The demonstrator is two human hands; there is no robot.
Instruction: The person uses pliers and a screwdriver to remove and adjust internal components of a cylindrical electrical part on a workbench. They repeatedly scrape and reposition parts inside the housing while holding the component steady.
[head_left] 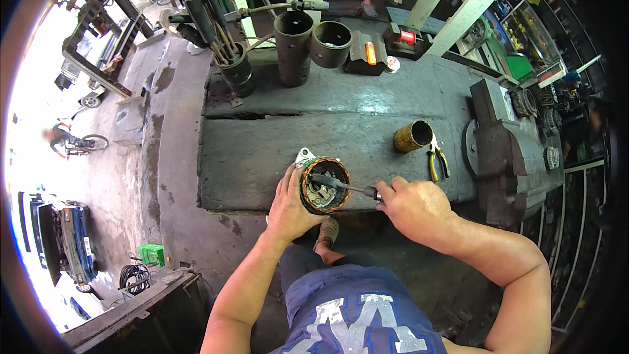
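At the near edge of the workbench, my left hand (288, 204) is wrapped around the side of a round alternator housing (303, 155). A ring of copper windings (342, 170) lines it, with metal parts and a rectifier-like plate (321, 194) inside. My right hand (414, 208) is closed on the dark handle of a soldering iron (354, 189). Its thin shaft reaches left across the ring, and the thick dark tip lies over the inside of the housing. What the tip touches I cannot make out.
Yellow-handled pliers (438, 160) lie beside a brown cylindrical can (407, 138) on the workbench (249, 151). A heavy vise (508, 164) occupies the right end. Dark metal cylinders (293, 59), a torch (288, 6), a tool-filled can (237, 77) and a red spool (407, 37) stand at the back.
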